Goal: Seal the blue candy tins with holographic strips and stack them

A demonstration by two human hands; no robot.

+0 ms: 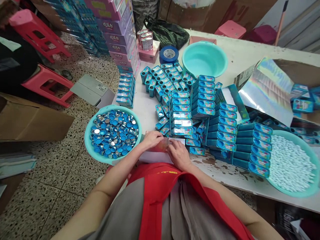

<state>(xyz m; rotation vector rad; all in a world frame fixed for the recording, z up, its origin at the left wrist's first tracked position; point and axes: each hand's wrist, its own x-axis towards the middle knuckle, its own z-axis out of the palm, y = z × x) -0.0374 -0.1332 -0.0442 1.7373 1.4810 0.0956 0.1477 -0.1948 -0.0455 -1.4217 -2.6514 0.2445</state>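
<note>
Head view, looking down past a red apron point(153, 206) at two bare hands on a white, worn tabletop point(250, 48). The left hand point(152, 139) has its fingers together and bent, tips down near a small, translucent, reddish-tinted piece point(163, 145) at the near edge. The right hand point(179, 154) faces it, fingers loosely curled and slightly parted, tips beside the same piece. It lies between the two hands; its details are blurred, and I cannot tell which fingers actually grip it.

Just beyond the hands, small blue containers with printed fronts lie loose. Behind them, upright blue containers with dark round openings point(163, 78) form a crowded group. Several neat stacks of blue printed containers point(222, 128) rise ahead and to the right. At left, a turquoise plastic basin point(88, 146) holds many round silver-and-blue caps point(113, 133); at far right, another turquoise basin point(295, 193) is heaped with pale aqua pellets point(291, 161).

The work looks partway along: the stacks are already in order, while the upright containers stand uncapped and plenty of caps and pellets remain. How much is finished inside each container cannot be told.
</note>
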